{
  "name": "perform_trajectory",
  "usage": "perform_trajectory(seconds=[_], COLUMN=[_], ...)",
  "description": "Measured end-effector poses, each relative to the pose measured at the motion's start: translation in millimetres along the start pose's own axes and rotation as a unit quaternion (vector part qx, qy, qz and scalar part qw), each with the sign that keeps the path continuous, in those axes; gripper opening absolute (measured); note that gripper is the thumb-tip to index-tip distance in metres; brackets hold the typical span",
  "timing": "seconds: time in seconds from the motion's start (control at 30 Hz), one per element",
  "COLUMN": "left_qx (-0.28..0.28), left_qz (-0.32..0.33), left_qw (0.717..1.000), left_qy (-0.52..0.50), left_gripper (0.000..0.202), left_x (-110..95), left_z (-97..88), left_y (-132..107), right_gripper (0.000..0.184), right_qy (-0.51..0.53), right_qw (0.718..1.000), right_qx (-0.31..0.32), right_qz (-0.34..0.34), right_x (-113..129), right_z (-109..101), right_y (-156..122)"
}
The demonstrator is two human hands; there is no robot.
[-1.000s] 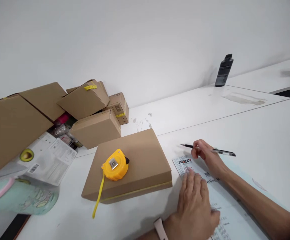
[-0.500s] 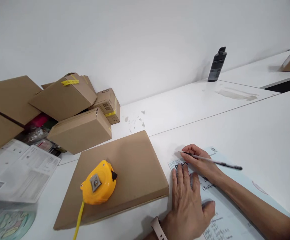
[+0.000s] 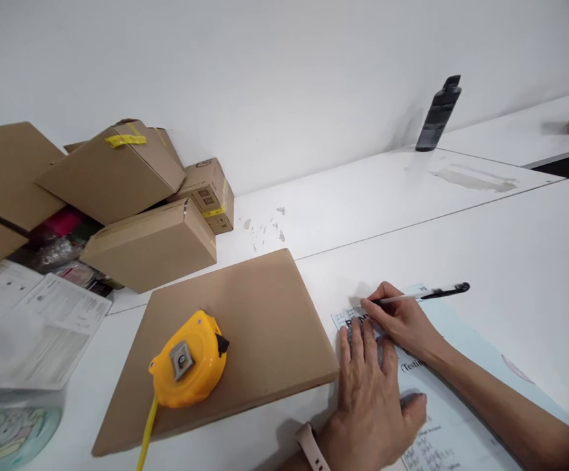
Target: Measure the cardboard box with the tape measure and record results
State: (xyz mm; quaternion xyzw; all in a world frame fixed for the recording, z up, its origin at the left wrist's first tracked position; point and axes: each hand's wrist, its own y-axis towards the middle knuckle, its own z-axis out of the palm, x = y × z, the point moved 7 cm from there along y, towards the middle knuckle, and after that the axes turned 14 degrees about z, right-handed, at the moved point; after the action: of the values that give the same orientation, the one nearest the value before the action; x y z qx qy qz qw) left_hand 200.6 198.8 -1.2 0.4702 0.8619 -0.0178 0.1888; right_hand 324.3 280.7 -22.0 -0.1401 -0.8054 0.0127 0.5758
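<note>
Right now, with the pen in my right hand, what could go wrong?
The pen in your right hand is close to your left hand, so it might leave a stray mark there. The cardboard box has a corner beside your left hand; a bump could shift it and perhaps unsettle the tape measure on top.

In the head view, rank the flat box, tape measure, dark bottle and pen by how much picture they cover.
1. Flat box
2. Tape measure
3. Dark bottle
4. Pen
The bottle is farther away; true sizes may differ.
</note>
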Motion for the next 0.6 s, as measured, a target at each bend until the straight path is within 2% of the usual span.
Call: perform_trajectory(seconds=[0.2, 0.6], left_qx=[-0.013, -0.012], left_qz=[0.012, 0.018], left_qw=[0.999, 0.998], left_qy=[0.05, 0.06], left_gripper=[0.074, 0.075], left_x=[-1.1, -1.0], left_z=[-2.5, -1.8], left_y=[-1.1, 0.1], right_gripper=[0.03, 0.031], right_qy=[-0.056, -0.05], right_qw=[0.998, 0.999], right_qx=[-0.027, -0.004], right_qz=[-0.007, -0.004], right_x=[4.0, 1.6], right_z=[-2.6, 2.9], right_y=[-2.5, -0.4])
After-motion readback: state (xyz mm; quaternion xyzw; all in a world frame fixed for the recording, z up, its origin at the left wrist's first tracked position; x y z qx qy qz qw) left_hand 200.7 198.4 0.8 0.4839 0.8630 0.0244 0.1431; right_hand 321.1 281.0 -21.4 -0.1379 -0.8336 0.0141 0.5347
